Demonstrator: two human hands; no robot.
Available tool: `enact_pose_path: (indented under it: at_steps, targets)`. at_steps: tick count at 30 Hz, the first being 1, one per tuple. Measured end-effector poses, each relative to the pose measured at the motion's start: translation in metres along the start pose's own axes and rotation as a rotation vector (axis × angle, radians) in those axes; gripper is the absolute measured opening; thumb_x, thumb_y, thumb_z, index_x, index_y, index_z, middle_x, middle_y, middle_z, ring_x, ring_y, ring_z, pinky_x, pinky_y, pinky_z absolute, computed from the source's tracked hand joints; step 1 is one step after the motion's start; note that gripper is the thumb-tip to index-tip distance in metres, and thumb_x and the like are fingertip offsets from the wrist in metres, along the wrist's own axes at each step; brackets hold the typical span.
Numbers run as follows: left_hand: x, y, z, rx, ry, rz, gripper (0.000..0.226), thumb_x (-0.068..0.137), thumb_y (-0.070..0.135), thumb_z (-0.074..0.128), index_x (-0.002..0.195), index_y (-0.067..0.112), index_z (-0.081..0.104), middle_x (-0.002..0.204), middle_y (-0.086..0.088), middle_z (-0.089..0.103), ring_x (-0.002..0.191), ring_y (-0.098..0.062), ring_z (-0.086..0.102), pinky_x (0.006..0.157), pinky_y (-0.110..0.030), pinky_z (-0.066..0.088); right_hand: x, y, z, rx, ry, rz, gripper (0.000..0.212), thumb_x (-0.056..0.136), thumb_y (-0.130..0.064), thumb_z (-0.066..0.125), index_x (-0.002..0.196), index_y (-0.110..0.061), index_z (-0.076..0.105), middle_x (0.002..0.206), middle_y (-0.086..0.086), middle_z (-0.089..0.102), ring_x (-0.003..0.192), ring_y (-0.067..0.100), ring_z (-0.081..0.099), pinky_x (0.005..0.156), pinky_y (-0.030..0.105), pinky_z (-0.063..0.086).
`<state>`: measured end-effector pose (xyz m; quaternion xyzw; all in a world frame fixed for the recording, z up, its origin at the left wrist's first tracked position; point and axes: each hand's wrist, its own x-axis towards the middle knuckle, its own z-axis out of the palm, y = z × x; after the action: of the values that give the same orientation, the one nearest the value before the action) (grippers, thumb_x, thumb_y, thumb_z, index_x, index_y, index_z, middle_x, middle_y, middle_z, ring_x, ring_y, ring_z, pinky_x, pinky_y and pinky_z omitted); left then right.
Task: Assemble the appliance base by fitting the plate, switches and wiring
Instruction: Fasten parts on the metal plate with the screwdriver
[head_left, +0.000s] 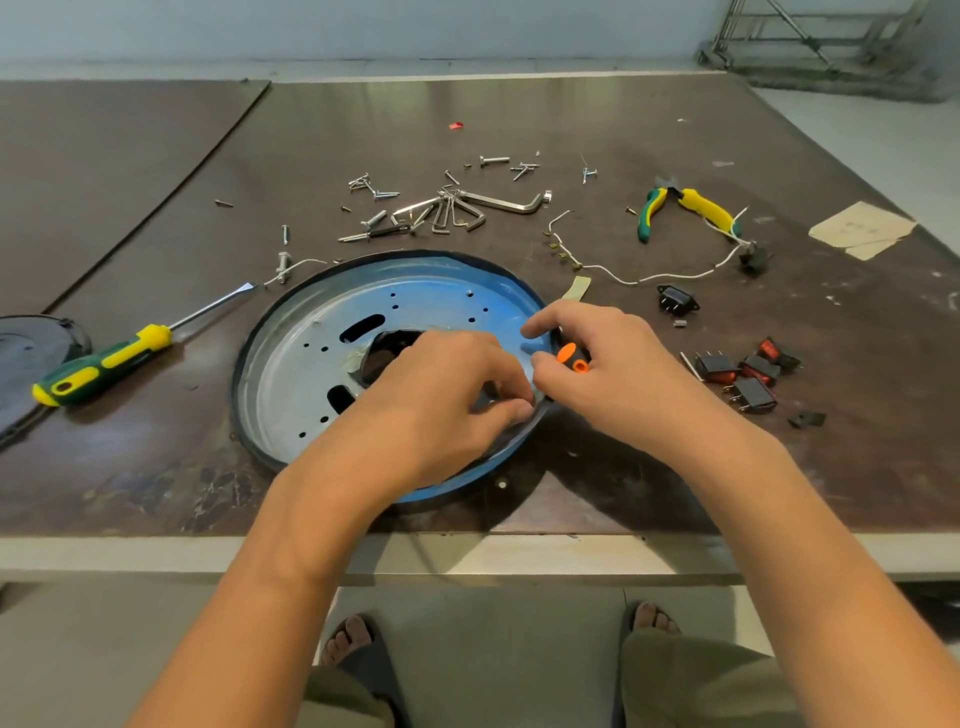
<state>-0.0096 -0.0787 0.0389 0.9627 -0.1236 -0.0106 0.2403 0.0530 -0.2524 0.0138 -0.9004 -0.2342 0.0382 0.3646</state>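
While both forearms reach in from the near edge of the desk, the head view shows the base plate lying flat in the middle of it, close to the person. It is a round metal dish, blue and bare silver, with a dark rim, small drilled holes and several larger dark cut-outs.

The left grip rests over the plate's centre and right half, fingers curled in and thumb meeting forefinger just inside the right rim. Whether it pinches anything there I cannot tell.

The right grip sits at the plate's right rim, just beside the left one, with its fingers wrapped round an orange-handled tool. The tool's tip is hidden.

To the right of that hand, a cluster of black and red rocker switches lies loose on the desk, with a black socket apart from them, farther back. A white wire snakes behind the socket toward yellow-and-green pliers.

Behind the plate lie hex keys and scattered screws. A yellow-and-green screwdriver lies left of the plate, its blade pointing away from the person, and a dark round cover is cut off by the left edge.
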Motion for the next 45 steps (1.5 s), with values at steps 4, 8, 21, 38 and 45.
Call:
enact_pose_path:
  at_steps: [4, 8, 21, 38, 45]
  targets:
    - [0.003, -0.003, 0.000, -0.052, -0.049, -0.024, 0.015, 0.092, 0.022, 0.069, 0.096, 0.035, 0.075, 0.089, 0.017, 0.064, 0.088, -0.006, 0.060, 0.078, -0.028, 0.051, 0.000, 0.001, 0.001, 0.008, 0.010, 0.008, 0.029, 0.093, -0.030, 0.061, 0.122, -0.031, 0.060, 0.094, -0.017, 0.056, 0.072, -0.006, 0.058, 0.055, 0.001, 0.040]
    - [0.003, -0.006, 0.000, -0.187, -0.027, -0.065, 0.018, 0.087, 0.020, 0.074, 0.090, 0.038, 0.073, 0.080, 0.022, 0.067, 0.084, 0.008, 0.061, 0.065, -0.009, 0.046, 0.000, 0.000, 0.002, 0.021, 0.021, 0.000, 0.028, 0.093, -0.028, 0.060, 0.121, -0.029, 0.061, 0.095, -0.018, 0.057, 0.074, -0.008, 0.058, 0.057, 0.000, 0.039]
    - [0.003, -0.011, -0.001, -0.245, -0.019, -0.104, 0.013, 0.094, 0.037, 0.064, 0.097, 0.031, 0.075, 0.082, 0.015, 0.071, 0.077, 0.001, 0.065, 0.072, -0.020, 0.053, -0.001, 0.003, 0.002, 0.062, 0.002, -0.025, 0.029, 0.097, -0.034, 0.057, 0.126, -0.032, 0.055, 0.097, -0.020, 0.054, 0.088, -0.010, 0.055, 0.053, 0.004, 0.045]
    - [0.001, -0.006, -0.006, -0.225, -0.033, -0.169, 0.014, 0.095, 0.025, 0.065, 0.101, 0.033, 0.074, 0.083, 0.019, 0.070, 0.080, 0.003, 0.065, 0.077, -0.020, 0.054, -0.001, 0.003, -0.005, -0.055, 0.029, -0.049, 0.040, 0.091, -0.054, 0.057, 0.125, -0.034, 0.058, 0.104, -0.017, 0.063, 0.084, -0.001, 0.059, 0.063, 0.011, 0.042]
    - [-0.011, -0.005, -0.019, 0.028, -0.037, -0.091, 0.018, 0.093, 0.031, 0.066, 0.108, 0.034, 0.075, 0.124, 0.017, 0.066, 0.117, -0.008, 0.059, 0.104, -0.035, 0.048, -0.004, -0.020, -0.036, 0.721, 0.211, -0.089, 0.022, 0.090, -0.041, 0.068, 0.100, -0.023, 0.061, 0.058, -0.008, 0.048, 0.044, 0.014, 0.038, 0.040, 0.023, 0.030]
